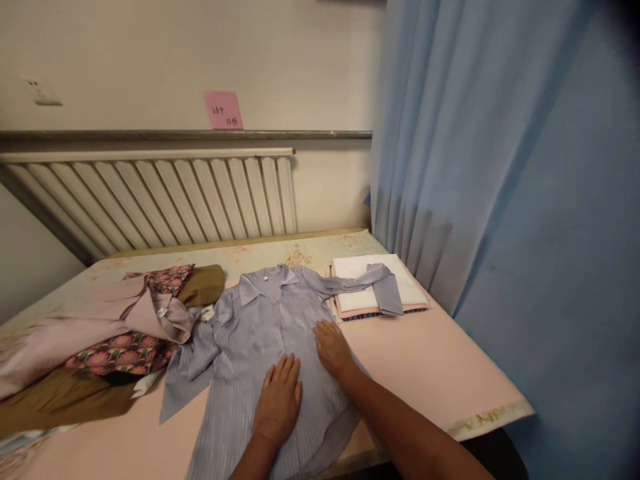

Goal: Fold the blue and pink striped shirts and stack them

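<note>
a blue-grey shirt [267,317] lies spread on the tabletop [420,367] between a clothes pile [90,317] at left and a folded stack [355,293] at right. the left hand [279,400] and right hand [333,347] rest on the shirt, fingers loosely extended, gripping nothing, the right nearer its right edge.

We count one left hand [277,403] and one right hand [333,348], two in all, plus one striped shirt [273,327] with two sleeves [193,370]. We find one heap of garments [80,337], one stack of folded cloth [353,299] and one table [430,373]. We also tally one radiator [167,200], one pink note [223,110], one wall socket [45,93] and at least one blue curtain [417,133].
</note>
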Available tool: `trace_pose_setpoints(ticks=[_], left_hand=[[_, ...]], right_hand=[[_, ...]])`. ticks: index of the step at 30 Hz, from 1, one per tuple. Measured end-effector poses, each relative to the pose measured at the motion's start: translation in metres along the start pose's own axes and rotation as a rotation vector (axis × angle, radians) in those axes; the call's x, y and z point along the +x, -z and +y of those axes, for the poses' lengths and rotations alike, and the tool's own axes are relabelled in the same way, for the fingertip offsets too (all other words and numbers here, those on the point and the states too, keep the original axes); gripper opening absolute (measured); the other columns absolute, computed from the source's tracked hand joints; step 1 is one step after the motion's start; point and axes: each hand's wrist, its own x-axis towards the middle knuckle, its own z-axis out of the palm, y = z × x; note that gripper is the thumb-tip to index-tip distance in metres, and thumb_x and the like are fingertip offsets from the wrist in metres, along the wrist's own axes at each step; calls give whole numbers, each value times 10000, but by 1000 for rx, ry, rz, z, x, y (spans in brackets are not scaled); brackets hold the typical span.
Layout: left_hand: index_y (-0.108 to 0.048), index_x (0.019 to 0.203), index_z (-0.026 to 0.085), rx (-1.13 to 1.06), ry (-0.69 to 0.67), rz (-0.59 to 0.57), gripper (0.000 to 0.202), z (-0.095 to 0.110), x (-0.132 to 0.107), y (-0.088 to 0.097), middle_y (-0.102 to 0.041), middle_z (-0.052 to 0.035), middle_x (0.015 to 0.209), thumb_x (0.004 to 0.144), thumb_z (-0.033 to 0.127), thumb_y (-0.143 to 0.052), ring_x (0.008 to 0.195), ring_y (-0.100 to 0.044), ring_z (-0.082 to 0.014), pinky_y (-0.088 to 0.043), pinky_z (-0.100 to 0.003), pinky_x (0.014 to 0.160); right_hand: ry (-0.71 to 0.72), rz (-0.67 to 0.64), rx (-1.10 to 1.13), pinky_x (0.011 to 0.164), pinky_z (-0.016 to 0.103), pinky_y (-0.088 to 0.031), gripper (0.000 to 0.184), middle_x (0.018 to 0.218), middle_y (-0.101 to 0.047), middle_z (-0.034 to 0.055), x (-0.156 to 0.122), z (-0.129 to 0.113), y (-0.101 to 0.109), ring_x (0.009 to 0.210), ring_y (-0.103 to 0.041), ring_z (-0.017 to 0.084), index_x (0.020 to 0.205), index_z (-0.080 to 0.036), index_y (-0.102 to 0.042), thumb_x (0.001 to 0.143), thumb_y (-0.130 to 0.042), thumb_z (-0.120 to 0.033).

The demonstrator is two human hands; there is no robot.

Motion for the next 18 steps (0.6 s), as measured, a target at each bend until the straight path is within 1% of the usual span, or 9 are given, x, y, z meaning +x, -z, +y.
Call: trace_pose_setpoints(ticks=[3, 7, 11, 13, 15, 18], left_hand=[[-427, 1411, 189, -6, 4, -4, 496, 0, 0, 1, -430, -61, 1481, 933, 274, -321, 1396, -318, -239, -286, -464, 1119], [-432, 1407, 188, -7, 8, 3, 495, 1, 0, 2, -435, -71, 1478, 930, 267, -326, 1390, -329, -243, -289, -467, 1113], [-448, 1395, 190, -3, 10, 16, 486, 3, 0, 3, -446, -70, 1470, 926, 257, -340, 1378, -348, -243, -296, -462, 1108], [-453, 1391, 187, 2, 6, 26, 483, 3, 0, 4, -450, -70, 1467, 926, 256, -344, 1376, -350, -243, -298, -461, 1107], [-459, 1386, 183, 9, 2, 33, 479, 3, 0, 4, -456, -72, 1463, 925, 257, -348, 1374, -354, -244, -302, -462, 1104], [-462, 1382, 188, 16, -9, 53, 475, 2, -1, 2, -465, -72, 1455, 925, 262, -356, 1370, -362, -240, -307, -459, 1102]], right_hand=[[-6, 4, 10, 1129, 411, -265, 373, 1324, -574, 106, -1, 0, 0, 1303, -435, 186, 1217, -166, -605, 916, -390, -120], [-12, 14, 31, 1138, 416, -261, 377, 1327, -573, 106, -1, 1, 0, 1298, -443, 183, 1215, -169, -614, 929, -370, -136], [-30, 9, 48, 1136, 400, -284, 386, 1320, -577, 119, 0, 6, -4, 1289, -458, 191, 1239, -139, -602, 916, -390, -141], [-43, -2, 51, 1131, 410, -293, 394, 1345, -554, 132, -3, 8, -5, 1307, -440, 207, 1271, -125, -577, 907, -434, -175], [-51, -22, 54, 1129, 428, -292, 424, 1377, -521, 143, -8, 8, -4, 1331, -411, 228, 1299, -118, -553, 898, -488, -240], [-47, -70, 55, 1139, 443, -263, 508, 1418, -475, 149, -22, 6, 3, 1357, -373, 256, 1327, -117, -528, 876, -547, -350]])
